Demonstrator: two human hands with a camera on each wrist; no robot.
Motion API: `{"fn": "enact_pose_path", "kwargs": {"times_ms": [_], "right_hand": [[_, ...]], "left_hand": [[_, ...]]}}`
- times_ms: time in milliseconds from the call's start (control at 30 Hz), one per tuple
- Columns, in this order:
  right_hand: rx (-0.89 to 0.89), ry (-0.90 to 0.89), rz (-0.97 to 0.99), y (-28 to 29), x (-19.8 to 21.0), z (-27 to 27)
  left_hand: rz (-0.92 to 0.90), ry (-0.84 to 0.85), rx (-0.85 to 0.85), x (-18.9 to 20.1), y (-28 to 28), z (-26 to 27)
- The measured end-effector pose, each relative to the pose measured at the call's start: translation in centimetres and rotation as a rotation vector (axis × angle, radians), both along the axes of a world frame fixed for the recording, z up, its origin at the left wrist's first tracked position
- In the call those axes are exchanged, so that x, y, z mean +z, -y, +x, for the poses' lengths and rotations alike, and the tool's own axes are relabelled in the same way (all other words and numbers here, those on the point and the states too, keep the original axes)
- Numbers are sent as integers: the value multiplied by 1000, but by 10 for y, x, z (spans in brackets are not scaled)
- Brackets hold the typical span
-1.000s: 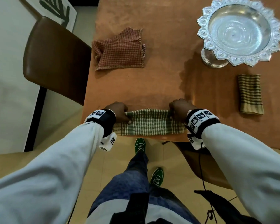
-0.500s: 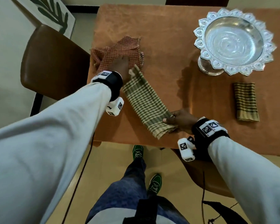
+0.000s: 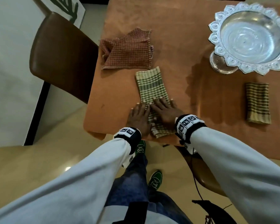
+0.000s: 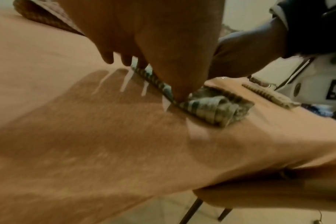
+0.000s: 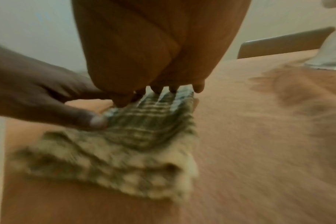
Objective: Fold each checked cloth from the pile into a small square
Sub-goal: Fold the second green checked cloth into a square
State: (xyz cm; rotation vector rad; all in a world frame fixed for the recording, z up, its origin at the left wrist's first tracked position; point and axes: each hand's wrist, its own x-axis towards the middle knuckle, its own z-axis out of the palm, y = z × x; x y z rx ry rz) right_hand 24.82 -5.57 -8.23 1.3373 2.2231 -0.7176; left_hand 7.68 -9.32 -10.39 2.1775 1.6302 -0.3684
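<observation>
A green-and-cream checked cloth (image 3: 152, 88) lies as a long folded strip on the table, running from the near edge toward the red cloth. My left hand (image 3: 139, 117) and right hand (image 3: 164, 110) lie flat side by side on its near half, fingers straight, pressing it down. The wrist views show the same cloth (image 4: 207, 106) (image 5: 136, 136) under the palms, its near end bunched in loose layers. A red checked cloth (image 3: 128, 50) lies loosely folded at the far left. A folded brown striped cloth (image 3: 258, 102) rests at the right.
An ornate silver pedestal bowl (image 3: 250, 36) stands at the far right of the orange table (image 3: 176, 38). A brown chair (image 3: 58, 52) stands left of the table, another chair seat (image 3: 199, 172) below the near edge. My legs and green shoes are beneath.
The green cloth went from a strip along the near edge to one swung round, pointing away from me. My left hand let go of its far end; both hands now lie flat on it.
</observation>
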Motion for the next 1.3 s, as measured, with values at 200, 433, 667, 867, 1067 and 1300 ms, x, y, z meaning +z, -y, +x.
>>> {"fn": "enact_pose_path", "kwargs": {"times_ms": [200,433,667,867,1067,1300], "right_hand": [[-288,136,61,27,-14,48],[-825,-60,36,38,2,32],[-1089,-253,-226,46,-1,31],[-1253,-519,-431,78,29,21],[-595,-223,181,52,18,9],[-29,92,61,34,-30,23]], "left_hand": [[-21,-9,37,-2,15,-15],[-289,457,771,22,18,27],[-341,588,981,17,25,29],[-374,672,925,12,42,-10],[173,190,133,14,20,-2],[111,2,-201,-33,17,-25]]}}
